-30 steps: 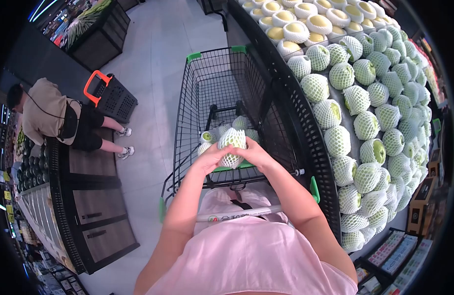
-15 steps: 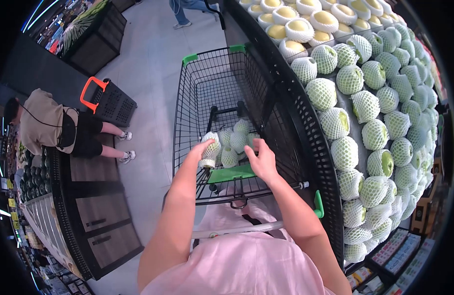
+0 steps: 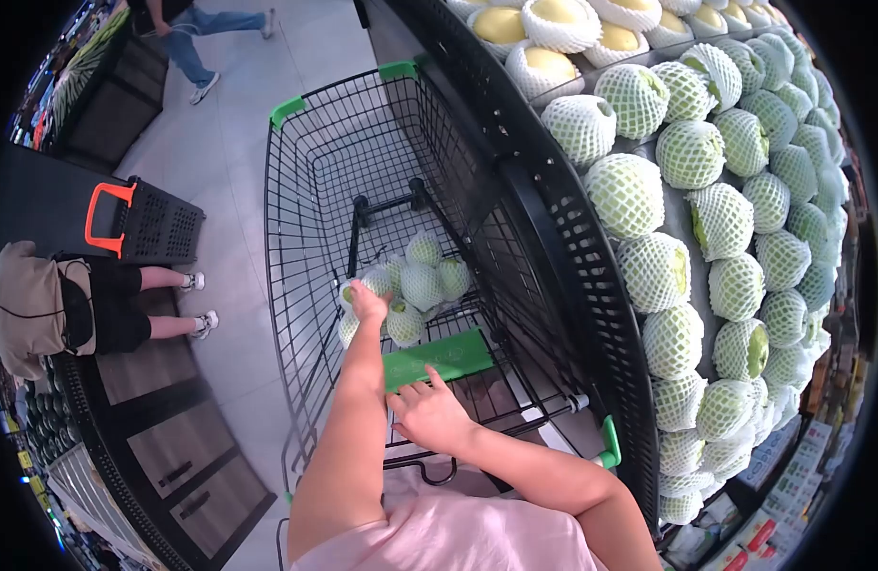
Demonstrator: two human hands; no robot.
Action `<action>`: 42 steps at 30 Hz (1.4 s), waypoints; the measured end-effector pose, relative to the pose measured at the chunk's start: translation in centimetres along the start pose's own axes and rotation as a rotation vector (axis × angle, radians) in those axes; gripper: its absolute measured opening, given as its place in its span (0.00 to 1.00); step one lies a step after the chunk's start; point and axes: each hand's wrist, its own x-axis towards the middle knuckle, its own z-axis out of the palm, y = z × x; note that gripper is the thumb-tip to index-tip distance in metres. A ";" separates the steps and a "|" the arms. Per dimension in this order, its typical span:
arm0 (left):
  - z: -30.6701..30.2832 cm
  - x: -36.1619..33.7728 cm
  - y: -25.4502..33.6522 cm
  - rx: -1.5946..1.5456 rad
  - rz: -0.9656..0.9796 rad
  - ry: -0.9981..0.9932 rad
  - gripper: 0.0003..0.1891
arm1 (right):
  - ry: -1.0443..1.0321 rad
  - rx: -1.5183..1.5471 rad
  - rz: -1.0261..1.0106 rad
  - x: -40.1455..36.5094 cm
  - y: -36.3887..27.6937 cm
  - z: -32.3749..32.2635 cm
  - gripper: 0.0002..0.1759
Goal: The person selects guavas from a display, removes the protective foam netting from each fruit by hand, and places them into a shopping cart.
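Observation:
My left hand (image 3: 368, 303) reaches down inside the shopping cart (image 3: 301, 224), its fingers curled on a green guava (image 3: 345, 294) in a white foam net. Beside it, several more guavas (image 3: 422, 286) in the same netting lie grouped in the cart. Part of the left fingers is hidden behind the hand. My right hand (image 3: 433, 415) hovers by the green panel (image 3: 448, 358) at the cart's near end, fingers apart and holding nothing.
A tall display of netted guavas (image 3: 629, 195) rises along the right, with yellow fruit (image 3: 560, 11) in foam above. At left, a person (image 3: 39, 305) bends over a counter beside a black basket (image 3: 163, 224) with an orange handle. Another person's legs (image 3: 193, 48) show farther off.
My left hand has lowered the guava among the others. My right hand has drawn back from the fruit to the green panel. The view has shifted, and the far walker is more visible.

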 end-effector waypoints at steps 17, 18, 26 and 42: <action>-5.9 -3.0 4.1 -0.091 0.471 -0.093 0.30 | 0.267 -0.012 0.096 0.0 2.3 -2.8 0.18; -8.1 -5.5 5.4 -0.239 0.538 -0.211 0.20 | 0.365 0.006 0.116 -0.3 2.2 -5.3 0.18; -21.8 -27.0 11.7 -0.107 0.917 -0.651 0.19 | 1.201 -0.133 0.441 -14.3 6.5 -26.8 0.16; -19.3 -33.9 11.8 0.309 1.268 -0.254 0.07 | 1.062 -0.281 1.456 -37.1 25.1 -38.8 0.61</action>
